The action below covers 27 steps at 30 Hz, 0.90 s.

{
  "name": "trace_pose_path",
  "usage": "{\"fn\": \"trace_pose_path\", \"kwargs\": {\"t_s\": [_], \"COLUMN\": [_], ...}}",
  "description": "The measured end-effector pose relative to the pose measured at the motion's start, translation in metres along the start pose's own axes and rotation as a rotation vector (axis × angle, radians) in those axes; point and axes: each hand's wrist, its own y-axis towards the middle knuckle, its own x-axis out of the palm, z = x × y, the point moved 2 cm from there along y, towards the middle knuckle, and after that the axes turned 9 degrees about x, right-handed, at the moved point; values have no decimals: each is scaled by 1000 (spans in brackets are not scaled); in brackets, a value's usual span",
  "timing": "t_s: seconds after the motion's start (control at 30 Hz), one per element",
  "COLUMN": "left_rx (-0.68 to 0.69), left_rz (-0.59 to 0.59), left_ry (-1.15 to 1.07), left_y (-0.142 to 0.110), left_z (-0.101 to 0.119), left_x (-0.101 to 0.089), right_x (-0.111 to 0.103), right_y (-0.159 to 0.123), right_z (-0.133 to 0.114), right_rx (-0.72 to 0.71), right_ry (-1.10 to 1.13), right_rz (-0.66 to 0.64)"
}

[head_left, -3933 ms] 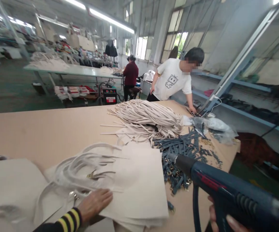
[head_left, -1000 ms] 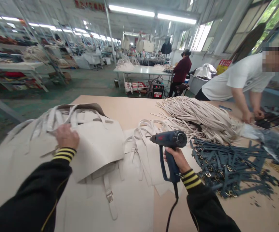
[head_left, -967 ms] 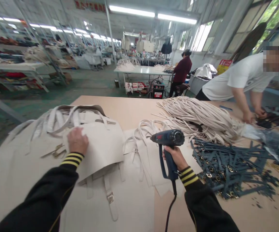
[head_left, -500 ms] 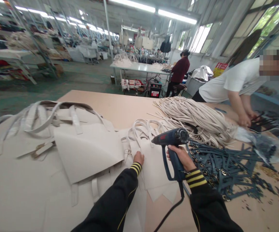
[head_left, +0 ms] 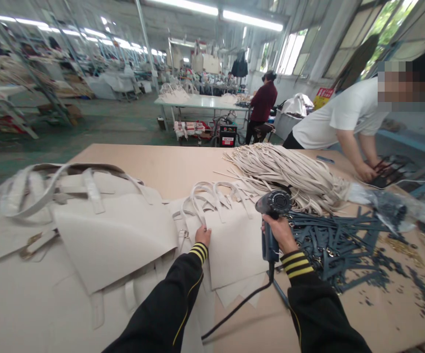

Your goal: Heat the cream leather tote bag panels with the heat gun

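matt cream leather-like bag panels [head_left: 230,250], a smooth pale tabletop board [head_left: 153,171], and a glossy dark plastic heat gun [head_left: 274,202].

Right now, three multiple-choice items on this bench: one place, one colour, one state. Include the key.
1. What is the left hand on? A) loose straps B) flat cream leather panel C) bare tabletop
2. Colour of the narrow buckled straps? A) cream B) red C) dark blue
3. State of the pistol-shaped dark blue heat gun? A) lying on the table B) gripped in the right hand C) hanging by its cord

1 B: the fingers lie on the panel's surface.
2 C: the pile beside the heat gun shows dark blue.
3 B: the fingers wrap its handle.
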Motion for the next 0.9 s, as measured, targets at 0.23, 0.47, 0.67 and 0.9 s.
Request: {"fn": "trace_pose_path", "kwargs": {"t_s": [0.23, 0.47, 0.67, 0.9], "left_rx": [-13, -39, -8, 142], "left_rz": [21, -61, -40, 98], "left_ry": [-47, -34, 2, 71], "left_y": [2, 7, -1, 17], "left_z": [1, -7, 4, 58], "left_x": [-2, 3, -2, -57], "right_x": [-25, -55, -29, -67], "right_y": [8, -121, -201, -178], "right_z": [-3, 40, 72, 67], "right_rx": [26, 219, 320, 202], "right_ry": [-30, -223, -365, -295], "right_rz": [71, -102, -478, 11]}}
